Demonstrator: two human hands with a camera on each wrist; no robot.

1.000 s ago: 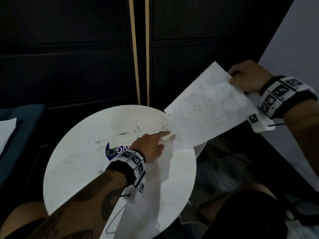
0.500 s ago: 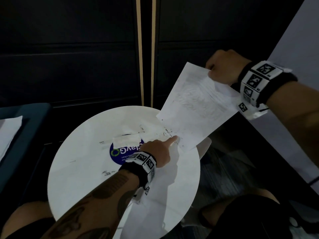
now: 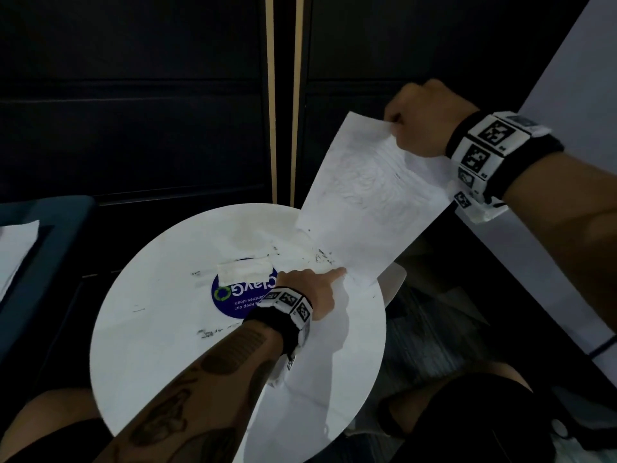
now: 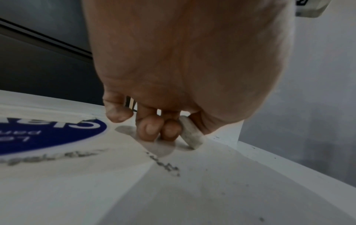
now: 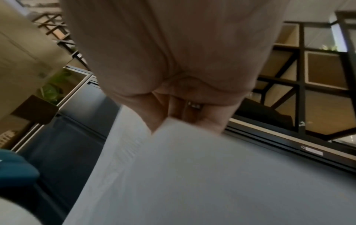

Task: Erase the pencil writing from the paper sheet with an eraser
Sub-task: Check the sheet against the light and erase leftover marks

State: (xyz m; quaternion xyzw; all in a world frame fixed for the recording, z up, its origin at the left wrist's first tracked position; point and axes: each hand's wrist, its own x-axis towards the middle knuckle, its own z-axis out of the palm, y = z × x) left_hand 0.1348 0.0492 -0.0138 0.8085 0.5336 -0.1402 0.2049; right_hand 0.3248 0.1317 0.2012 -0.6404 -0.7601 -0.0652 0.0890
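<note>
The white paper sheet (image 3: 370, 202) with faint pencil marks is tilted up off the round white table (image 3: 160, 345); only its lower corner rests on the table. My right hand (image 3: 420, 118) pinches the sheet's far top corner in the air, and the right wrist view shows the sheet (image 5: 192, 175) under the curled fingers. My left hand (image 3: 310, 285) rests on the table with its index finger pointing at the sheet's lower corner. In the left wrist view the hand (image 4: 173, 129) holds a small white eraser (image 4: 191, 134) between curled fingers and thumb.
A blue round sticker (image 3: 233, 299) and a white tape strip (image 3: 243, 269) lie mid-table. Dark eraser crumbs (image 3: 324, 257) are scattered near the sheet's corner. A dark cabinet (image 3: 133, 95) stands behind. A blue seat (image 3: 43, 228) with white paper (image 3: 13, 252) is at the left.
My right hand has raised the sheet's far end higher and steeper, drawing it off the table and uncovering the blue sticker and tape strip. My left hand stays by the sheet's lower corner.
</note>
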